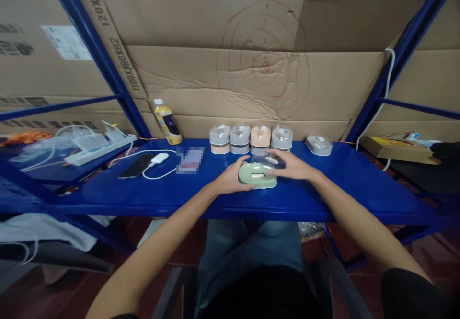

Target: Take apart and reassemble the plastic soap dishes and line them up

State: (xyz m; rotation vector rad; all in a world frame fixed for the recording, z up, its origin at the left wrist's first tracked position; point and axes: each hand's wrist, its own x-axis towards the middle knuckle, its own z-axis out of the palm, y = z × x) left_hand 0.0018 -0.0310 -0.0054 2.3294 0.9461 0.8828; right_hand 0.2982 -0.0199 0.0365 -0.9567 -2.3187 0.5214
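Near the front edge of the blue shelf, both hands are around a small oval green box [254,177] with a white piece in the middle of its surface. My left hand [231,177] wraps its left side, the thumb along the near edge. A clear plastic cover [264,159] rises at the back of the green part. My right hand [292,165] grips the cover's right side, and its lower fingers reach the green part. Whether cover and green part are joined cannot be made out. Behind stand similar boxes stacked in pairs, including a peach box [260,136] and a grey box [281,138].
A single grey box [319,145] sits right of the row. To the left are a yellow-labelled bottle [168,122], a dark phone [135,166], a white charger [159,159] with cable and a power strip [102,150]. Cardboard [179,79] backs the blue shelf [143,194].
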